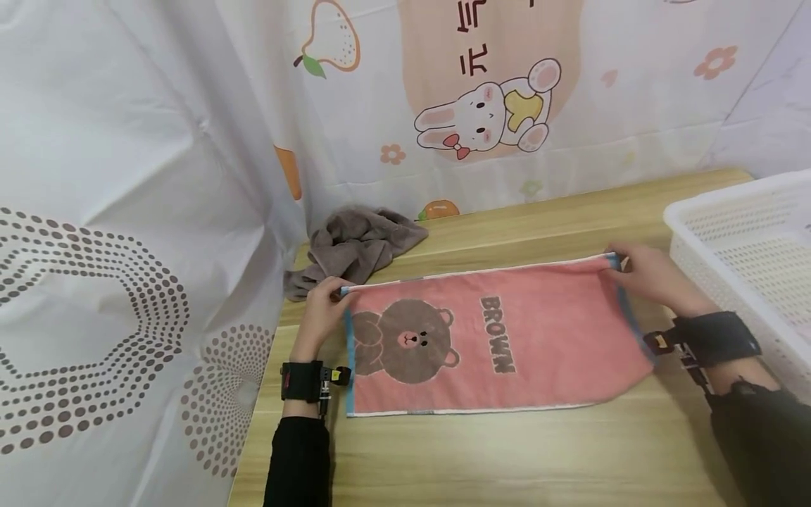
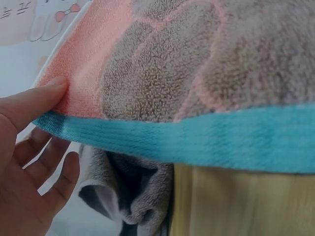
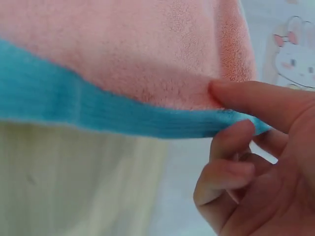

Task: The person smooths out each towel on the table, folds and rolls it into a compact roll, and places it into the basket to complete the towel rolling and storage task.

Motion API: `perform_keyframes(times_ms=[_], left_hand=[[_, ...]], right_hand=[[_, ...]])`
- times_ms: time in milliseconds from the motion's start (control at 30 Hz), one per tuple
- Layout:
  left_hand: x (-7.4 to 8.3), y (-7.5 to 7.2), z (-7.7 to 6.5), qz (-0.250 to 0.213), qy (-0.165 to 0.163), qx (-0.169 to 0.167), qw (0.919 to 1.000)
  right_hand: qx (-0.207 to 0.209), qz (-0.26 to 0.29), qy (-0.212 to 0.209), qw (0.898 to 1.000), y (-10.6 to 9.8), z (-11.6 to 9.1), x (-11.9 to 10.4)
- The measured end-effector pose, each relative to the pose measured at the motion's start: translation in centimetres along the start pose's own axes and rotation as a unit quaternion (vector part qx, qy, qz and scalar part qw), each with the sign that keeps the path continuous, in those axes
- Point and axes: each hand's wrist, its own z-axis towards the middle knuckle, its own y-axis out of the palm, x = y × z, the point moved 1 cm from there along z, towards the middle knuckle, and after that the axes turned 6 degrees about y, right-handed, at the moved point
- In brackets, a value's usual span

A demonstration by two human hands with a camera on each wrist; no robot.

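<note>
Widest around me is the white printed curtain point(image 1: 355, 141); my head view takes in its whole sideways rabbit point(image 1: 481, 116), while my right wrist view catches just part of it. In front is the wooden table point(image 1: 481, 458). The white basket point(image 1: 712, 278), perforated and cut off by the frame, shows only from my head, at the table's right side near my right forearm.

The pink towel point(image 1: 557, 331) is spread out over the table between my hands, its near right corner slanting away; whether its near edge touches the wood, I cannot tell. The grey cloth point(image 1: 355, 246) sits crumpled at the back left; my left wrist view brings out its folds below the towel's blue hem point(image 2: 187, 140). The brown bear point(image 1: 415, 345) and the word BROWN point(image 1: 497, 334) read whole only from my head.

My right hand point(image 1: 655, 278) pinches the far right corner: the right wrist view reveals my thumb flat on the pink pile and the other fingers bent close beneath. My left hand point(image 1: 322, 313) pinches the far left corner, thumb on top, the lower fingers loosely bent and slightly parted, as only that wrist shows.
</note>
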Motion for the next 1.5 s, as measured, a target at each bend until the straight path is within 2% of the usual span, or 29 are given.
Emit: perform_keyframes(times_ms=[100, 233, 267, 367, 467, 500, 633, 733, 900, 967, 1067, 1200, 1267, 1333, 1400, 1500], left_hand=[[0.3, -0.6, -0.4, -0.021, 0.009, 0.019, 0.9996], [0.6, -1.6, -1.1, -0.063, 0.041, 0.042, 0.9963], [-0.7, -1.4, -1.5, -0.091, 0.058, 0.043, 0.9932], [-0.6, -2.2, -2.4, -0.128, 0.081, 0.034, 0.9879], [-0.1, -3.2, -3.5, -0.164, 0.077, -0.004, 0.9834], [1.5, -3.9, -3.7, -0.157, 0.061, -0.021, 0.9855], [2.0, -4.7, -5.8, -0.168, 0.022, -0.105, 0.9799], [2.2, -4.9, -7.2, -0.179, 0.003, -0.165, 0.9699], [2.3, -4.3, -8.8, -0.205, -0.022, -0.251, 0.9458], [2.2, -3.9, -9.3, -0.211, -0.034, -0.279, 0.9363], [2.1, -3.2, -9.6, -0.222, -0.051, -0.306, 0.9242], [2.1, -2.7, -9.8, -0.219, -0.041, -0.324, 0.9193], [2.2, -2.6, -9.8, -0.21, -0.043, -0.331, 0.919], [2.2, -2.5, -9.6, -0.198, -0.062, -0.33, 0.9212], [2.3, -2.4, -9.4, -0.187, -0.083, -0.316, 0.9263], [2.2, -2.2, -8.9, -0.161, -0.102, -0.277, 0.9416]], right_hand=[[0.023, 0.002, -0.012, 1.0, -1.0, -1.2, -0.6], [0.044, 0.054, -0.012, 0.997, -2.3, -2.9, -1.9], [0.054, 0.07, -0.014, 0.996, -2.6, -3.4, -2.2], [0.081, 0.11, -0.026, 0.99, -3.3, -5.0, -2.9], [0.091, 0.097, -0.061, 0.989, -4.0, -6.7, -3.0], [0.089, 0.084, -0.07, 0.99, -4.3, -7.3, -2.9], [0.068, 0.032, -0.086, 0.993, -4.5, -9.3, -2.1], [0.046, 0.022, -0.091, 0.994, -4.2, -10.4, -1.4], [0.019, 0.002, -0.144, 0.989, -2.8, -11.2, -0.5], [0.002, -0.01, -0.151, 0.989, -2.3, -11.4, -0.1], [-0.024, -0.018, -0.161, 0.986, -1.6, -11.9, 0.4], [-0.062, 0.0, -0.177, 0.982, -1.2, -12.3, 0.8], [-0.07, -0.002, -0.167, 0.984, -1.0, -12.6, 0.8], [-0.077, -0.022, -0.135, 0.988, -0.8, -12.7, 0.8], [-0.073, -0.047, -0.081, 0.993, -0.6, -12.7, 0.7], [-0.103, -0.061, 0.024, 0.993, -0.2, -12.7, 0.6]])
